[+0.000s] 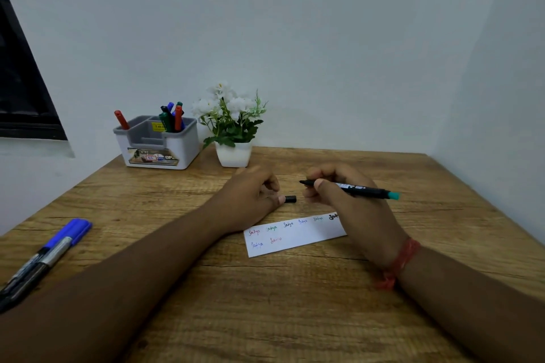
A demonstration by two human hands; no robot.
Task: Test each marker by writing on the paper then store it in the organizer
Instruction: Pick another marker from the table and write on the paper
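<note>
My right hand [339, 191] grips an uncapped black marker [359, 189] with a teal rear end, its tip pointing left. My left hand [253, 194] pinches the marker's black cap [290, 199] just left of that tip, with a small gap between them. Both hover above a white paper strip [295, 236] that carries several coloured scribbled words. A white and grey organizer [157, 144] stands at the back left with several markers upright in it, one red marker [121, 120] in its left compartment.
Two markers lie on the wooden table [265, 303] at the left edge, a blue one [66, 237] and a black one [22, 283]. A white pot of white flowers [233, 132] stands right of the organizer. Walls close the back and right sides.
</note>
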